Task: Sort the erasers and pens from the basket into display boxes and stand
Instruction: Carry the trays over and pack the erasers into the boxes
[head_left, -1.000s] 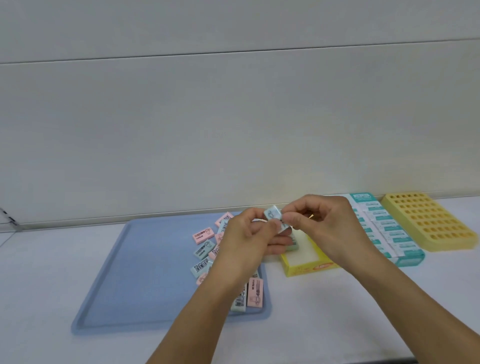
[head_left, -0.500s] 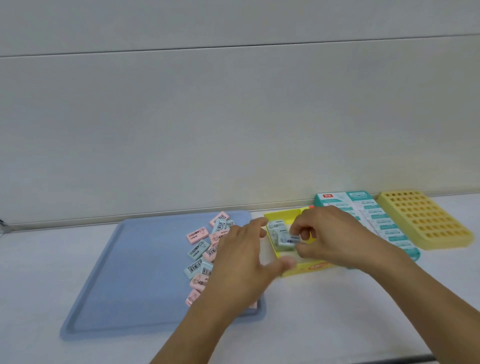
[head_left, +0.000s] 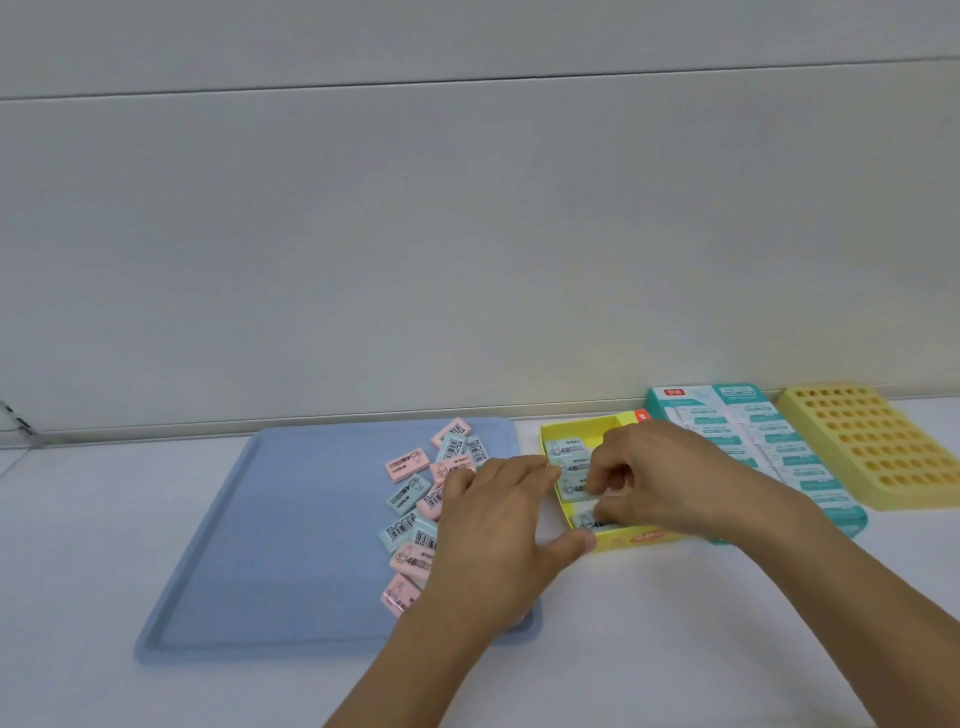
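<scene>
both hands, left hand (head_left: 501, 512) and right hand (head_left: 655, 480), at yellow box (head_left: 571, 431) of blue erasers (head_left: 569, 470)

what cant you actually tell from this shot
Head view only:
- Whether the right hand grips an eraser: its curled fingers cover the spot in the yellow box.
- How full that box is: both hands hide most of it.
- Erasers under the left hand on the blue tray.
- Print on the teal box: too small and blurred.
- The peg stand: its far right side is cut by the frame edge.
</scene>
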